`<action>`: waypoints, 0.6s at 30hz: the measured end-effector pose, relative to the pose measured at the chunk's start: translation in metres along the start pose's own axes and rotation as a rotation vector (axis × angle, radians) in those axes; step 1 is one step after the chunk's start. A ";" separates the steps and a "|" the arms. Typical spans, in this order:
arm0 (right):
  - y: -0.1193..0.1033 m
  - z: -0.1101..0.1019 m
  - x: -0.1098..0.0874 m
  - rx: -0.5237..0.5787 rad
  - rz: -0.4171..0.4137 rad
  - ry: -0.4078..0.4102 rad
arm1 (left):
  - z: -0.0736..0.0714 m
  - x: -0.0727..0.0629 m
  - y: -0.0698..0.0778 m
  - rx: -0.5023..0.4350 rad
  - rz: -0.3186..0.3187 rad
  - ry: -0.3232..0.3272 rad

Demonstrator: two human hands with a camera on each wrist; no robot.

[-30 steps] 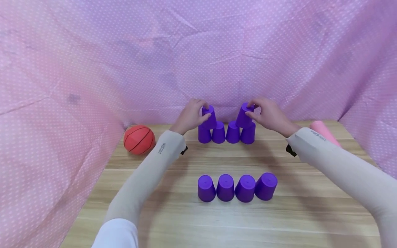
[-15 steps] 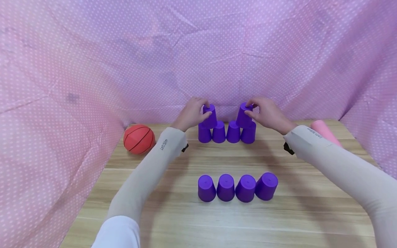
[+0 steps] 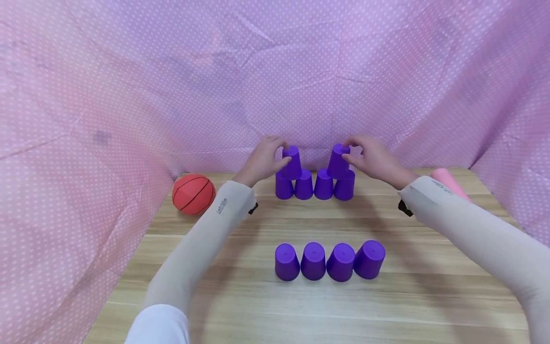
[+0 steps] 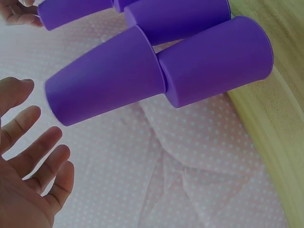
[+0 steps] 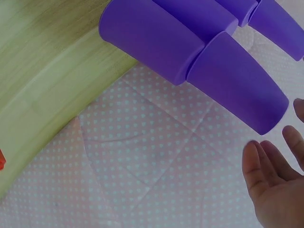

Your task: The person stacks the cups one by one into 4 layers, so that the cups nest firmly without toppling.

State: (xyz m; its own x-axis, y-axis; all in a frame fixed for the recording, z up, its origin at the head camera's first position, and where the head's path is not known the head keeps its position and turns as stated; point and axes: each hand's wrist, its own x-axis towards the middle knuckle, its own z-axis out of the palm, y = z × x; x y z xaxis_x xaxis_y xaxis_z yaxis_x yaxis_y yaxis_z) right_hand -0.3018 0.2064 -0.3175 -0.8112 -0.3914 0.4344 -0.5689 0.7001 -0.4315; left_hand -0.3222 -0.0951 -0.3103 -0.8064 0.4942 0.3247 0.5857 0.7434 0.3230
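Note:
Several upside-down purple cups stand in a row at the back of the table, and two more sit on top of them. My left hand (image 3: 264, 160) is spread beside the left upper cup (image 3: 293, 165). In the left wrist view a small gap shows between the fingertips (image 4: 54, 135) and that cup's closed end. Opposite, my right hand (image 3: 375, 160) curves loosely around the top of the right upper cup (image 3: 337, 165). The right wrist view shows those fingers (image 5: 251, 164) just off the cup. Each upper cup rests across two lower cups, such as this lower cup (image 3: 303, 186).
Several more purple cups stand upside down in a front row, ending with a right-hand cup (image 3: 369, 260). An orange-red toy basketball (image 3: 193, 194) lies at the left, a pink cylinder (image 3: 449, 182) at the right. Pink dotted cloth (image 3: 309, 81) hangs behind the wooden table (image 3: 240, 306).
The left upper cup has shifted slightly right and the right one slightly left. Both hands have since eased a little outward, off the cups. The front row stays put.

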 end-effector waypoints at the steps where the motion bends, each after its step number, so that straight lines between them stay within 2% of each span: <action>1: -0.001 -0.002 -0.001 -0.008 -0.017 0.014 | -0.001 -0.003 0.000 -0.001 0.015 0.007; 7: -0.015 -0.014 -0.011 -0.055 -0.139 0.072 | -0.010 -0.025 0.003 -0.008 0.139 0.067; 12: -0.030 -0.014 -0.024 -0.062 -0.275 0.080 | -0.011 -0.051 0.010 0.030 0.295 0.108; 14: -0.037 -0.011 -0.031 -0.062 -0.320 0.066 | -0.008 -0.064 0.013 0.041 0.343 0.097; 18: -0.052 -0.002 -0.048 -0.033 -0.389 0.003 | -0.004 -0.094 0.021 0.027 0.380 0.019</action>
State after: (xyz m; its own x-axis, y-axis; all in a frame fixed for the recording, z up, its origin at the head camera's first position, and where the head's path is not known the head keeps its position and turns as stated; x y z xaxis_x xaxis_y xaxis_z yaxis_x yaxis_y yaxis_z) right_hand -0.2335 0.1901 -0.3145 -0.5349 -0.6300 0.5630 -0.8294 0.5185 -0.2080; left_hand -0.2339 -0.1275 -0.3305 -0.5302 0.7287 0.4335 0.8402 0.5201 0.1532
